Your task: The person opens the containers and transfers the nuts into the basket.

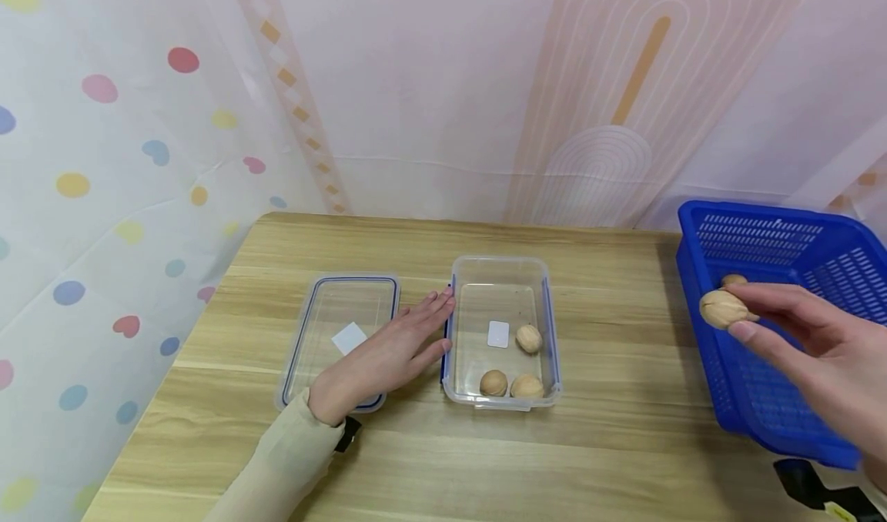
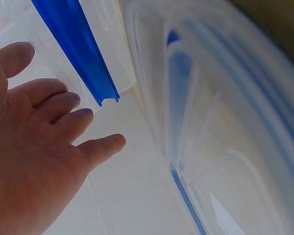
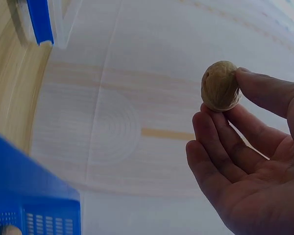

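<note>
My right hand [image 1: 825, 353] pinches a walnut [image 1: 723, 309] between thumb and fingers above the left rim of the blue basket [image 1: 721, 383]. In the right wrist view the same walnut [image 3: 220, 86] sits at the fingertips of the hand [image 3: 264, 161]. The left hand [image 1: 388, 353], fingers extended, touches the left wall of the clear container [image 1: 478, 299]. Inside the container lie three walnuts, one at the right [image 1: 529, 339] and two along the near wall [image 1: 493, 383], beside a white label. In the left wrist view the left hand [image 2: 44, 132] has its fingers spread by the container's blue latch [image 2: 78, 49].
A clear lid [image 1: 329, 306] with a blue seal and a white square lies left of the container, partly under the left forearm. Another walnut [image 1: 734, 279] shows in the basket. A patterned curtain [image 1: 430, 83] hangs behind the wooden table [image 1: 624, 445].
</note>
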Demonstrator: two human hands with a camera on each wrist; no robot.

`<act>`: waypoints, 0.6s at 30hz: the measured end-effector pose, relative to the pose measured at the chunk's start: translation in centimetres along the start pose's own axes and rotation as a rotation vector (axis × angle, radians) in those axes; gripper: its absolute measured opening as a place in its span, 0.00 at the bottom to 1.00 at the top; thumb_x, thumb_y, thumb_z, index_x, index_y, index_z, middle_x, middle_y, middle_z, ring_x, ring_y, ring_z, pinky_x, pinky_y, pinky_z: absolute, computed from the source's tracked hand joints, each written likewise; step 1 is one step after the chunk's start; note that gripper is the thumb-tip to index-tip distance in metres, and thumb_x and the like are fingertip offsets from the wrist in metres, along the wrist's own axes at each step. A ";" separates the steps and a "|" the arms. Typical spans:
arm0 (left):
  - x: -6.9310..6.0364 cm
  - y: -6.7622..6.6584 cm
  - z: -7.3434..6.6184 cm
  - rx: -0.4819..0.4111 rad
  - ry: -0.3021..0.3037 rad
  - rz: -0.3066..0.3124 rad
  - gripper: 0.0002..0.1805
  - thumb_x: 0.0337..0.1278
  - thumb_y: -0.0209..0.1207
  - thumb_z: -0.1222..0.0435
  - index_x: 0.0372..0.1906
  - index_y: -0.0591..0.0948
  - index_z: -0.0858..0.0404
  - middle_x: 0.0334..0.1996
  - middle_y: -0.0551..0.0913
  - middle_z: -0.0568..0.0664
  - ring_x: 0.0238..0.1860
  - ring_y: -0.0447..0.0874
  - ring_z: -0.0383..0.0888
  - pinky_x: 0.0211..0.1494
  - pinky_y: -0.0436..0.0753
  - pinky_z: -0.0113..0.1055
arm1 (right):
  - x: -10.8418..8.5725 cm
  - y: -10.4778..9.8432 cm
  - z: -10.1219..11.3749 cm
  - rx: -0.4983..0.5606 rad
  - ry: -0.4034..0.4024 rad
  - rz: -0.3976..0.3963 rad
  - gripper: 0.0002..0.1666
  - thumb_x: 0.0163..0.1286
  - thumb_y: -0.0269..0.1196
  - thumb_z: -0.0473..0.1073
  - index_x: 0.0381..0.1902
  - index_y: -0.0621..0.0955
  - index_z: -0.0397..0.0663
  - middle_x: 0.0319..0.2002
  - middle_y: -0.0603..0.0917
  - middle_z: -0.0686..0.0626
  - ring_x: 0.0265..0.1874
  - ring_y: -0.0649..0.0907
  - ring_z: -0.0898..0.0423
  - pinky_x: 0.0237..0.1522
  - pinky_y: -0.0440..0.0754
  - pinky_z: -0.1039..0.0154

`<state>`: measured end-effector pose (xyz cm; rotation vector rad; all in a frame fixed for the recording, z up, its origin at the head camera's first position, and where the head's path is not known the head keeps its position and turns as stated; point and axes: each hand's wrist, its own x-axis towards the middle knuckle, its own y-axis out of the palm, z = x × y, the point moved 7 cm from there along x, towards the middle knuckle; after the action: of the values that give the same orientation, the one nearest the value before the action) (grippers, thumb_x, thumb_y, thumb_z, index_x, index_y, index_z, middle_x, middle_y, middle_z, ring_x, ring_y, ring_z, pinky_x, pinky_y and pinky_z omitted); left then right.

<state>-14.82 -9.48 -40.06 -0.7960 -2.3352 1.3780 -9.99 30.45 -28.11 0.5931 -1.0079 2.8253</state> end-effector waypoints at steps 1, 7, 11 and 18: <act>0.0 0.0 0.0 0.001 -0.001 0.001 0.34 0.82 0.50 0.54 0.81 0.59 0.67 0.83 0.51 0.55 0.82 0.48 0.54 0.78 0.57 0.63 | 0.0 -0.2 -0.1 0.010 -0.007 -0.006 0.24 0.70 0.63 0.22 0.62 0.82 0.38 0.58 0.81 0.68 0.56 0.79 0.74 0.54 0.73 0.85; 0.0 -0.1 -0.1 -0.004 0.000 0.001 0.34 0.82 0.50 0.55 0.81 0.59 0.67 0.83 0.51 0.54 0.82 0.49 0.55 0.78 0.57 0.63 | 0.3 -1.4 -0.8 0.042 -0.031 -0.019 0.28 0.70 0.60 0.19 0.63 0.83 0.45 0.56 0.82 0.67 0.51 0.81 0.73 0.51 0.74 0.85; 0.1 -0.1 -0.1 -0.005 -0.002 -0.001 0.34 0.82 0.50 0.54 0.80 0.60 0.67 0.83 0.51 0.53 0.82 0.49 0.54 0.78 0.57 0.63 | 0.3 -2.3 -1.3 0.053 -0.043 -0.036 0.28 0.71 0.59 0.19 0.62 0.83 0.48 0.53 0.82 0.67 0.51 0.81 0.74 0.51 0.74 0.86; 0.1 -0.1 -0.1 -0.009 -0.002 -0.006 0.33 0.82 0.50 0.55 0.80 0.60 0.67 0.83 0.51 0.53 0.82 0.49 0.53 0.78 0.58 0.63 | 0.9 -3.8 -2.6 -0.040 -0.016 -0.072 0.27 0.73 0.60 0.23 0.65 0.81 0.47 0.51 0.80 0.70 0.48 0.79 0.74 0.51 0.72 0.87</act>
<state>-14.86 -9.39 -39.93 -0.7900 -2.3446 1.3676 -10.89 34.99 -27.34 0.6351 -1.0214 2.7364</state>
